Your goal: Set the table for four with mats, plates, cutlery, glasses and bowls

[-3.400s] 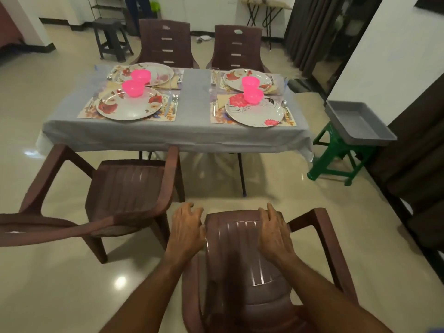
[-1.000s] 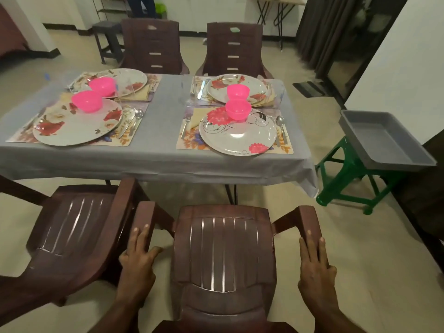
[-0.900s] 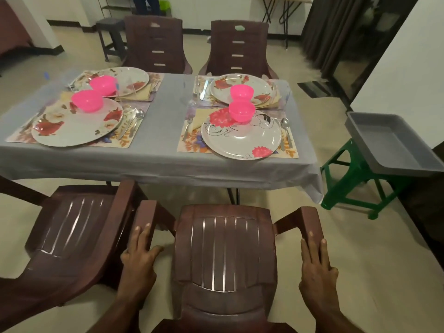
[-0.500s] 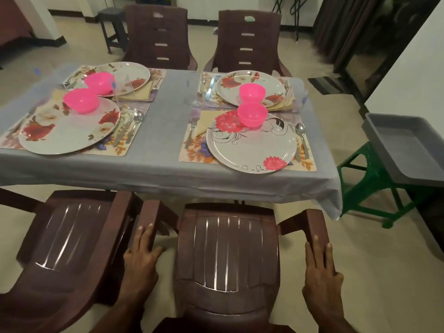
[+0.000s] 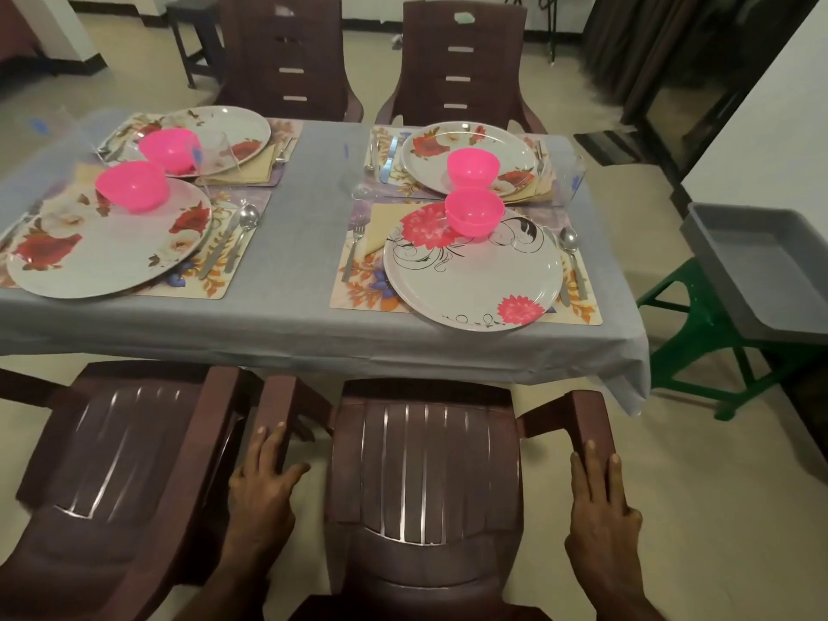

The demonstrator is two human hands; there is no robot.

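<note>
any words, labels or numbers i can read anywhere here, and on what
None can be read.
Small blue marks on the clear glasses: too blurred to tell whether they are text.
Pale patch at the top of the far right chair: no lettering shows.
Plates and mats: flower patterns only.

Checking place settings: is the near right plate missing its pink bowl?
No, a pink bowl sits on the near right plate, at its far edge.
</note>
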